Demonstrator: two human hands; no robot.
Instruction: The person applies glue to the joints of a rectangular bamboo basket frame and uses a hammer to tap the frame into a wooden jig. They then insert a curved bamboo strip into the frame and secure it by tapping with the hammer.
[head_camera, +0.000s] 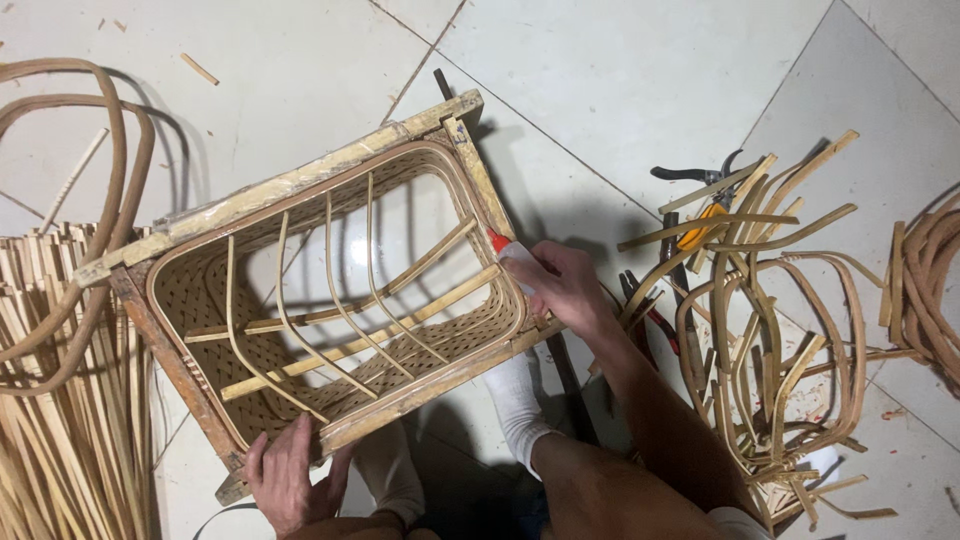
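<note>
A big woven basket (330, 300) lies on its side on the floor (640, 80), with its open mouth facing up at us. It sits inside a rough wooden frame (300, 180) with worn, pale edges. The basket walls are a tight weave of thin tan strips. Nothing loose lies in the basket. Across its mouth run two flat wooden slats and four thin bent ribs, crossing each other like a grid.

The right hand (565, 285) is at the right rim of the basket. Its grip is closed on a small glue bottle (512, 255), white with a red tip, and the tip points at the rim. The left hand (285, 475) rests on the near bottom corner of the frame, fingers spread flat on the wood, holding nothing.

To the right of the basket lies a tangled heap of bent cane pieces (770, 330), curved and springy. Cutters (700, 195) with orange handles lie partly under that heap. To the left of the basket is a bundle of straight thin sticks (70, 400), with thick brown cane loops (90, 170) lying over it.

The floor is pale smooth tile with dark lines and small chips of wood. White socks (515, 400) show just below the basket.
</note>
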